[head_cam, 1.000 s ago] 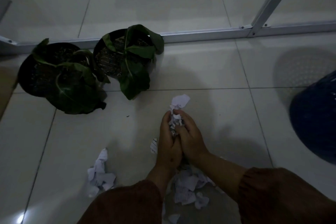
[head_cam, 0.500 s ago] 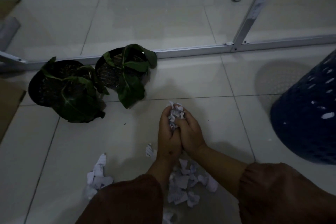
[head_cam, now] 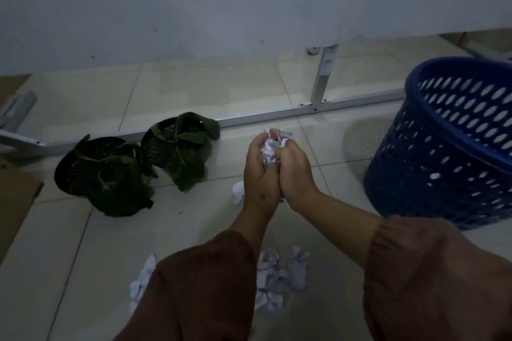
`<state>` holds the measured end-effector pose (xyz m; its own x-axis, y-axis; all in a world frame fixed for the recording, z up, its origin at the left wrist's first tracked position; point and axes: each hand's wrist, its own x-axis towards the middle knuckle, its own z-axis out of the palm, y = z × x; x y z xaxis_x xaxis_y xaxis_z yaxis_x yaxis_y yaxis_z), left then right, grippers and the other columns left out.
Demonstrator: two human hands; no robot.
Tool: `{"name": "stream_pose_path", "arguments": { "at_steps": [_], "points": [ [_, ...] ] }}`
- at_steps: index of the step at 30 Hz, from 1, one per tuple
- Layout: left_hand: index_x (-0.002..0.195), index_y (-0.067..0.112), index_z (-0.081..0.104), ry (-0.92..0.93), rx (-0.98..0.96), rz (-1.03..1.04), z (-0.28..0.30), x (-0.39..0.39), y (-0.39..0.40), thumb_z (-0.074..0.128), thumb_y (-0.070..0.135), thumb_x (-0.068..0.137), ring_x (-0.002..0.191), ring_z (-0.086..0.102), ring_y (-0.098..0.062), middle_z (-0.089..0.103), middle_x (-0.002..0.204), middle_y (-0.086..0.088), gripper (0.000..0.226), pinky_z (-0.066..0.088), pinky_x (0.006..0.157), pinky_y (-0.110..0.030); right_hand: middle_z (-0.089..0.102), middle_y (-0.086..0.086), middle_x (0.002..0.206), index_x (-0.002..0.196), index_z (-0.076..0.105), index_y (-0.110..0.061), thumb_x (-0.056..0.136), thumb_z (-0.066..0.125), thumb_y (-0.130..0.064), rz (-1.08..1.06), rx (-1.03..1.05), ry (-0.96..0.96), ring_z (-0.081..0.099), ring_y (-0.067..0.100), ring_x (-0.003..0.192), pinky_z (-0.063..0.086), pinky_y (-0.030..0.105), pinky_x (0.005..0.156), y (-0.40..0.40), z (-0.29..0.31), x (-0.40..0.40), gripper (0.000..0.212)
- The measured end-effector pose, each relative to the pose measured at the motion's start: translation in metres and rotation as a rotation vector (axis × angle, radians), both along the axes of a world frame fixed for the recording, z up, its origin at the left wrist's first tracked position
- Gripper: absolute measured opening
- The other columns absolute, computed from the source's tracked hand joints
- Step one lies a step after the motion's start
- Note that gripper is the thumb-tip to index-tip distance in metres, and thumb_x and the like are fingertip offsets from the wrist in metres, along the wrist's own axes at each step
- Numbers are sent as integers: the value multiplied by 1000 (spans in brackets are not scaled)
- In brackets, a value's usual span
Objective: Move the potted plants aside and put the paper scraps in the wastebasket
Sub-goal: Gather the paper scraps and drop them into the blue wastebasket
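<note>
My left hand (head_cam: 259,171) and my right hand (head_cam: 295,174) are pressed together above the floor, cupping a bunch of white paper scraps (head_cam: 270,147) between them. More paper scraps (head_cam: 279,271) lie on the tiles below my forearms, another clump (head_cam: 142,281) at the lower left, and one piece (head_cam: 238,191) beside my left hand. Two black potted plants with dark green leaves stand side by side at the left: one pot (head_cam: 102,171) nearer, the other pot (head_cam: 177,144) behind it. A blue perforated wastebasket (head_cam: 448,144) stands at the right, apart from my hands.
A grey metal frame bar (head_cam: 263,116) runs across the floor behind the plants, with an upright post (head_cam: 322,77). Brown cardboard (head_cam: 15,202) lies at the left edge. A pale wall (head_cam: 194,8) closes the back.
Both hands have lifted off the floor with the scraps held between them. The view has tilted up, so the wastebasket's open rim and the wall show.
</note>
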<state>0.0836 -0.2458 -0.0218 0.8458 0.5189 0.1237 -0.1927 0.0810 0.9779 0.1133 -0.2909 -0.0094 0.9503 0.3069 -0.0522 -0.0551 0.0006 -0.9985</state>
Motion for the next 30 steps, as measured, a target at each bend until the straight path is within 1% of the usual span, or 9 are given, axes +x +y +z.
{"name": "stream_pose_path", "arguments": {
  "at_steps": [6,10,12,15,19,21,25,28,30],
  "points": [
    [124,4,44,-97,-14,-55,55,27,-24,39,-13,84,90,57,2,56,112,-5,43,48,80,-6,65,-13,83,81,62,-35,87,38,-14,-86,52,-107,64,2,78,51,25,71,-26,59,25,32],
    [123,5,42,-148,-27,-146,80,50,-49,37,-15,83,91,58,-1,56,114,-7,46,49,78,-8,67,-7,90,88,63,-32,84,36,-9,-156,104,-143,65,10,88,53,27,76,-53,84,44,36],
    [123,6,43,-164,-36,-187,89,64,-69,38,-15,83,97,59,-10,57,120,-13,46,50,80,-9,68,-8,88,88,63,-33,83,36,-10,-201,112,-156,66,8,83,54,22,68,-74,94,54,35],
    [119,10,47,-208,-39,-235,104,86,-104,40,-12,83,96,60,-9,58,119,-11,43,51,78,-10,68,-11,68,82,62,-28,83,38,-10,-296,104,-191,65,0,63,48,14,47,-110,109,71,30],
    [110,21,50,-221,-18,-322,117,112,-151,46,-5,82,110,58,-19,55,127,-13,39,49,97,-34,67,-5,80,96,63,-19,83,37,-9,-375,86,-233,65,-1,65,47,11,49,-162,125,92,30],
    [109,25,51,-172,23,-385,117,124,-168,46,-1,82,111,57,-24,53,127,-15,38,49,98,-40,64,-3,74,87,62,-15,83,37,-9,-414,55,-212,64,-1,57,45,12,46,-186,127,102,26],
    [117,11,50,-35,166,-544,110,139,-194,44,2,87,98,60,-29,60,112,-17,32,53,80,-38,57,0,63,69,55,-13,80,33,-7,-421,-8,-86,56,9,52,43,18,49,-222,115,117,25],
    [116,7,50,18,354,-546,108,146,-203,47,8,87,97,60,-31,60,111,-19,29,52,83,-41,60,-7,44,64,55,-15,78,34,-7,-370,-138,-23,56,6,44,42,20,47,-242,108,123,27],
    [118,9,49,80,484,-550,108,149,-205,50,13,85,101,57,-30,57,118,-18,33,50,86,-40,61,-3,43,69,56,-15,77,36,-8,-337,-238,16,59,11,47,45,25,51,-252,107,124,23]
  ]
}}
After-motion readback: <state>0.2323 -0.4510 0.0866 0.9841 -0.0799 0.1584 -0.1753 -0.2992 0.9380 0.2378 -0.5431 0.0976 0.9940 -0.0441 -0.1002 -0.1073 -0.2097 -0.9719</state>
